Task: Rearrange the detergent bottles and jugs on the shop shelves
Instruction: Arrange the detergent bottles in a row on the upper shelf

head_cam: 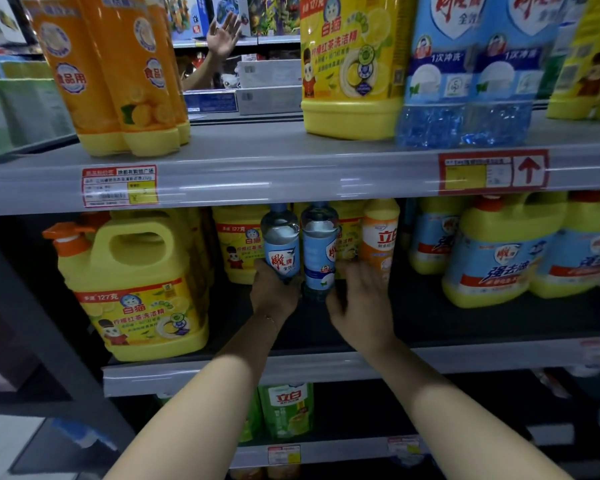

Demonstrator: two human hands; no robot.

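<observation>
Two clear blue-labelled detergent bottles stand side by side on the middle shelf (326, 362). My left hand (274, 292) grips the base of the left blue bottle (280, 242). My right hand (359, 299) rests against the base of the right blue bottle (320, 247), fingers spread; a firm grip is unclear. An orange-white bottle (380, 233) stands just right of them. A large yellow jug with orange pump (132, 282) sits to the left. Behind them is another yellow jug (234, 244).
Yellow and blue jugs (499, 251) fill the middle shelf's right side. The upper shelf (257, 168) carries orange bottles (115, 74), a yellow jug (352, 64) and blue bottles (471, 71). Green refill pouches (286, 408) are below. Another person's hand (222, 36) shows beyond the shelving.
</observation>
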